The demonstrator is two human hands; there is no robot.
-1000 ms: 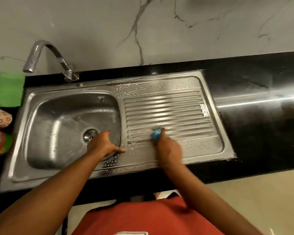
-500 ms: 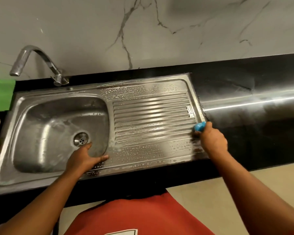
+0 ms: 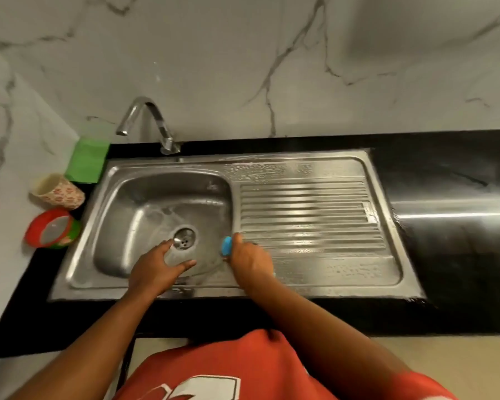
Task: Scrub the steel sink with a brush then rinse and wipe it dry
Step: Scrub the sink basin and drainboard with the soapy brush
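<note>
A home kitchen: steel sink [image 3: 145, 287], tap [image 3: 145, 122], black counter [image 3: 451, 255], marble wall [image 3: 243, 53].

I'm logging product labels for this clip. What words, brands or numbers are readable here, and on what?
No text is readable.
Red shirt: white print, cut off, not legible.
Red and green tub: label too blurred to read.
Patterned cup: only a pattern, no words.
Steel sink: no mark legible.

1. One head-worn view looks forward and steeply down from above the sink [image 3: 162, 287], close in.
2. It faces the marble wall [image 3: 214, 53]; the counter [image 3: 445, 168] runs left to right.
</note>
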